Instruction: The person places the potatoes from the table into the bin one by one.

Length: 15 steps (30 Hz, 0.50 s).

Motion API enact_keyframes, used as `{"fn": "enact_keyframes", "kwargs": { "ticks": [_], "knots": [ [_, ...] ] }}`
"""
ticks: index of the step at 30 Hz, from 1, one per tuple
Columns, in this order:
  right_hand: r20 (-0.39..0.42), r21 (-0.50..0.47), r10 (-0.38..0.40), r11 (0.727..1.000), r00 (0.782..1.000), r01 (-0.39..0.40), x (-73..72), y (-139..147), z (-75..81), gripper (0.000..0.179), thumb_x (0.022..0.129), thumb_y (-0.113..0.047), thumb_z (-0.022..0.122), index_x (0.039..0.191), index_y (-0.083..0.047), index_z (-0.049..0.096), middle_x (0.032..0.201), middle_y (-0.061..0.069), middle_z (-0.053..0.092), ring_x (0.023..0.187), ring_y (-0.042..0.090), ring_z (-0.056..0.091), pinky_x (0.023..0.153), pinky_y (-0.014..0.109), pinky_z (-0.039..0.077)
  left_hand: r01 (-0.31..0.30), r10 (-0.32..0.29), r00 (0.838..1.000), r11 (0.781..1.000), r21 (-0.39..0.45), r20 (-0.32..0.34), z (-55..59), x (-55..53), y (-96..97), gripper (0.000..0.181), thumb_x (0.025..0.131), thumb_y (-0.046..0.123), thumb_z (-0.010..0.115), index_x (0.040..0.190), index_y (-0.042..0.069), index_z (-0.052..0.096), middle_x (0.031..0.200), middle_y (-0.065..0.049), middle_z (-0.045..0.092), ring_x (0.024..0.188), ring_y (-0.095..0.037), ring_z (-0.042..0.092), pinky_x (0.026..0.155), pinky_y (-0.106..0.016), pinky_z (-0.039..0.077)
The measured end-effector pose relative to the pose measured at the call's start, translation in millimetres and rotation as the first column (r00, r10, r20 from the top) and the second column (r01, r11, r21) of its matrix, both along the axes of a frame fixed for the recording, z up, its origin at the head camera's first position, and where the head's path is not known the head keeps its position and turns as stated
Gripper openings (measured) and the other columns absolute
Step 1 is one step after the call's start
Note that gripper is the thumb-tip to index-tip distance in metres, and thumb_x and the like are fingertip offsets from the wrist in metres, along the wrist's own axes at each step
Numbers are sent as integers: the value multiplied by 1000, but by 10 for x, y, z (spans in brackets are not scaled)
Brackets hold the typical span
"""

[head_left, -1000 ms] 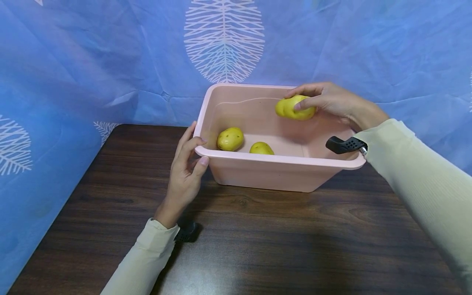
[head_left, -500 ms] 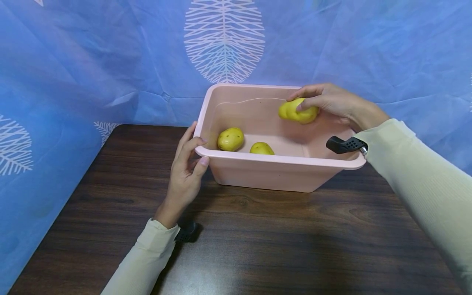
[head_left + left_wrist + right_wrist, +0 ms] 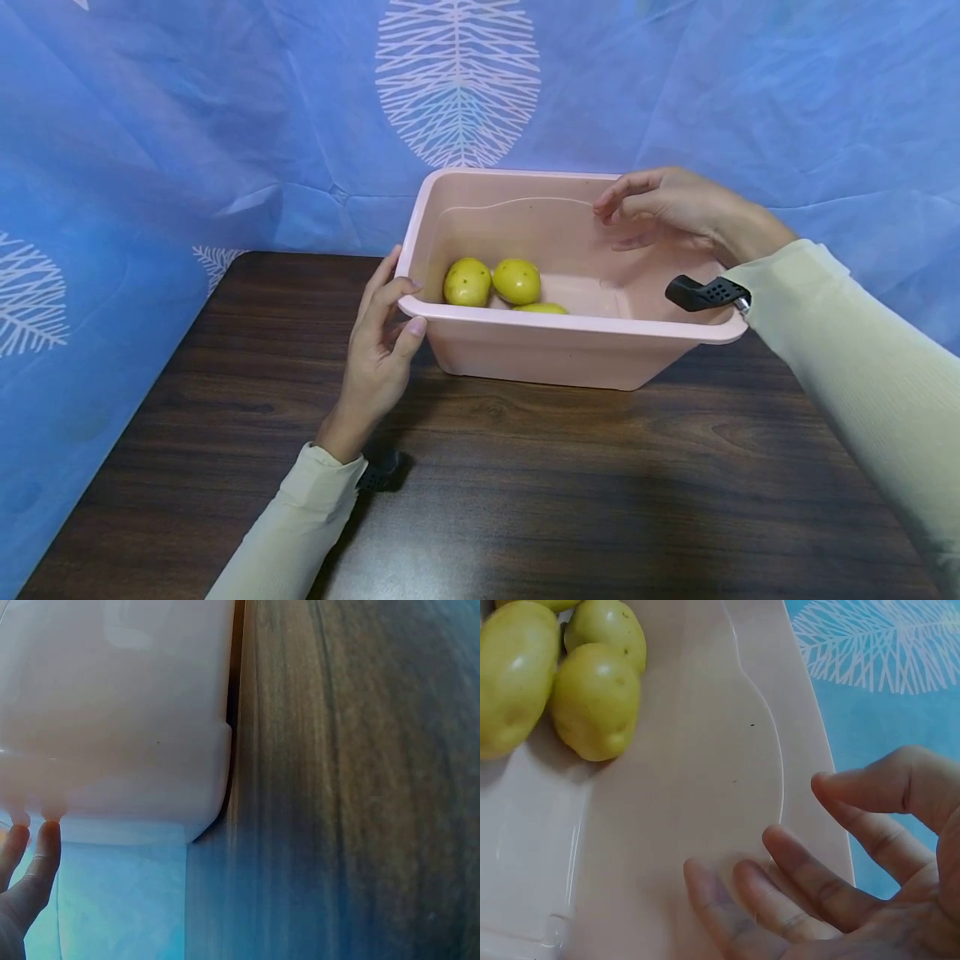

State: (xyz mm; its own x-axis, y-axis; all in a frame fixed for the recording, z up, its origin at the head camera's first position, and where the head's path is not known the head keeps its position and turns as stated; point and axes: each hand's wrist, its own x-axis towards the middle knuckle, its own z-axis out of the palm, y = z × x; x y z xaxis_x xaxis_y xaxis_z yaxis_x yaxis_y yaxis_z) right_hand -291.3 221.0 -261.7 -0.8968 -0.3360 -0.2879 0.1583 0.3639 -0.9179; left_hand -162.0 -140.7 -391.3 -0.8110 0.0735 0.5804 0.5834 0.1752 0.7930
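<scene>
A pink plastic bin (image 3: 547, 358) stands on the table, and yellow potatoes lie at its left end. The head view shows a left potato (image 3: 468, 282), one beside it (image 3: 517, 281), and a third (image 3: 542, 308) mostly hidden by the front rim. Several potatoes (image 3: 596, 701) cluster at the upper left in the right wrist view. With thumb and fingers, my left hand (image 3: 375, 358) grips the bin's front left corner. My right hand (image 3: 671, 204) hovers over the bin's right end, holding nothing, its fingers spread and slightly bent.
The dark wooden table (image 3: 525, 483) extends in front of the bin. Behind it hangs a blue cloth (image 3: 300, 100) with white leaf prints. A black camera mount (image 3: 705, 294) on the right wrist overlaps the bin's right rim.
The right hand has let go of the potato it held, which now lies in the bin with the others; they have shifted a little. The left hand stays at the corner.
</scene>
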Motion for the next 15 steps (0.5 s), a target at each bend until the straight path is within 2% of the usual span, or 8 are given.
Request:
{"fn": "enact_keyframes", "kwargs": {
  "ticks": [8, 15],
  "knots": [
    [9, -16, -9, 1000, 1000, 9, 56, -2, 34, 27, 104, -3, 55, 116, -16, 75, 122, -1, 70, 117, 20, 68, 94, 38, 63, 8, -8, 1000, 1000, 6, 0, 2, -5, 10, 37, 100, 10, 60, 136, 9, 55, 173, 2, 27, 152, -33, 40, 101, -69, 51],
    [-25, 8, 12, 1000, 1000, -12, 81, -41, 52, 27, 104, -4, 58, 120, -19, 74, 126, -5, 68, 122, 19, 65, 99, 39, 61, 10, -10, 1000, 1000, 17, -6, -8, -8, 2, 38, 99, 10, 60, 137, 8, 55, 173, 1, 27, 152, -34, 40, 102, -70, 51]
  ]
}}
